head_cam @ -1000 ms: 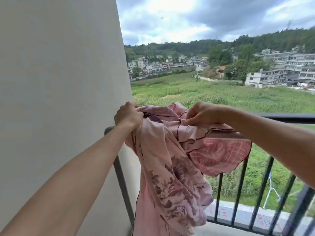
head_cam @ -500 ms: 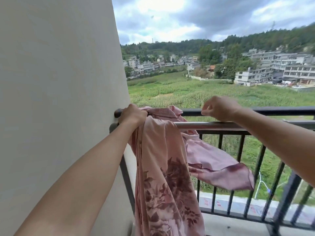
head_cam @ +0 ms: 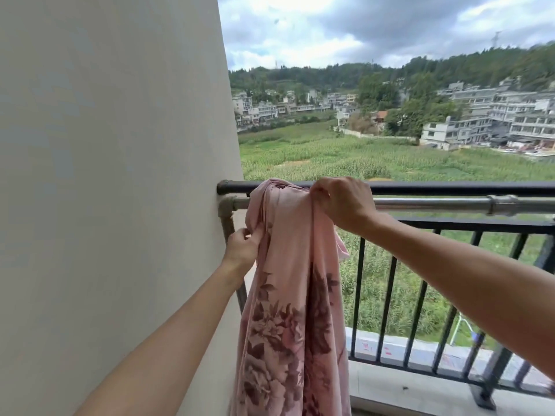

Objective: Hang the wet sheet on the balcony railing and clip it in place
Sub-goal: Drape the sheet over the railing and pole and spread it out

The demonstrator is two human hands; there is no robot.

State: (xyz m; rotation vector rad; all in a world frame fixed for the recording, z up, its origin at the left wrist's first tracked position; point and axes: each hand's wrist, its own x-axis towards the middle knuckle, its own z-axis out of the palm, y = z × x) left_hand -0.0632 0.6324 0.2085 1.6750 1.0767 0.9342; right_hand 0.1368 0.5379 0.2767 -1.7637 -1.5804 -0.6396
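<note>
A pink sheet (head_cam: 288, 295) with dark floral print hangs bunched over the balcony railing (head_cam: 450, 187), near its left end by the wall. It also drapes over a silver pipe rail (head_cam: 435, 203) just inside the black top bar. My right hand (head_cam: 342, 202) grips the sheet's top fold at the rails. My left hand (head_cam: 241, 247) pinches the sheet's left edge lower down, beside the wall. No clip is in view.
A pale wall (head_cam: 114, 175) closes off the left side. Black vertical bars (head_cam: 387, 298) run below the rails to the right, above the concrete balcony floor (head_cam: 405, 391). Fields and buildings lie far beyond.
My left hand dropped from the rail top to the sheet's left edge. My right hand moved left and took hold of the sheet's top fold. The cloth outside the rail now hangs mostly hidden.
</note>
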